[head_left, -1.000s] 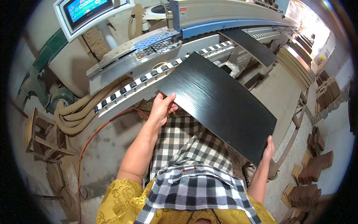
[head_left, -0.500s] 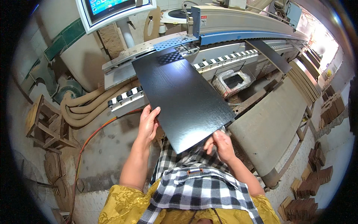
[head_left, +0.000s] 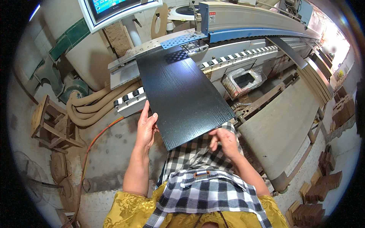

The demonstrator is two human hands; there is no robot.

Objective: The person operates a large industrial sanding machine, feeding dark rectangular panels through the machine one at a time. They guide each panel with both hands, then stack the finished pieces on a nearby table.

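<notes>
Workshop roller track [head_left: 240, 56] beneath black panel [head_left: 186, 98], left hand [head_left: 144, 131] narrow on its edge, right hand [head_left: 226, 142] half-curled.

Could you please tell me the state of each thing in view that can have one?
Board: dark face up, far end by the blue plate
Left hand: at the board's left edge, grip unclear
Right hand: by the board's near edge, fingers curled
Screen: lit
Basket: plastic-lined, something dark inside
Hoses: curved
</notes>
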